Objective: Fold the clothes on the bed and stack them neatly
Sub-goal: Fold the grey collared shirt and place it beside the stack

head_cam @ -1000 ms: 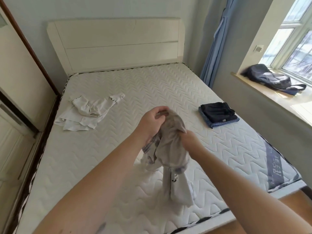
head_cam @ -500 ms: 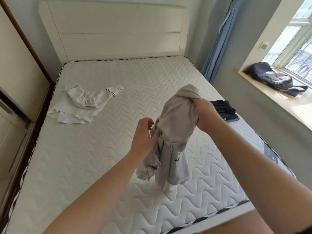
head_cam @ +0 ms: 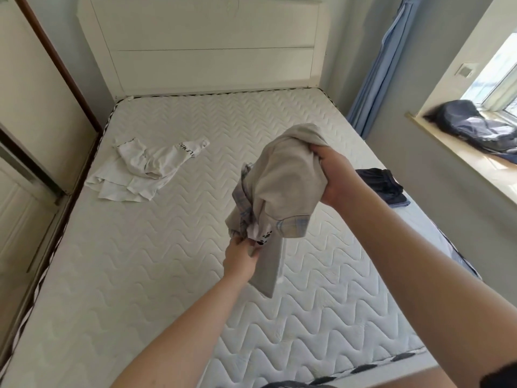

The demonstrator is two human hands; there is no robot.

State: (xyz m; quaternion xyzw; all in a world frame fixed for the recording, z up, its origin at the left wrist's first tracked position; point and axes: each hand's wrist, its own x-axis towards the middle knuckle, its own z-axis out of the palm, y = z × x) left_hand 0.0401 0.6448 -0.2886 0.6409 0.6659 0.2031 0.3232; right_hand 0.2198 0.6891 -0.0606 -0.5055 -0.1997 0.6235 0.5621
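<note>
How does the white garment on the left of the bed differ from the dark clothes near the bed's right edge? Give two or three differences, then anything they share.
The white garment is pale, with black lettering on one band; the dark clothes are navy or black. The white garment lies crumpled and spread out; the dark clothes sit in a compact folded stack. The white garment is fully in view; the dark clothes are partly hidden behind the right hand. Both rest on the mattress, touched by neither hand.

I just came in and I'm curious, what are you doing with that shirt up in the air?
A person is sorting out laundry on the bed. The right hand grips the top of a bunched beige garment, and the left hand pinches its lower end. It is not folded yet. A crumpled white garment lies on the mattress, and a dark folded stack sits by the far edge.
</note>
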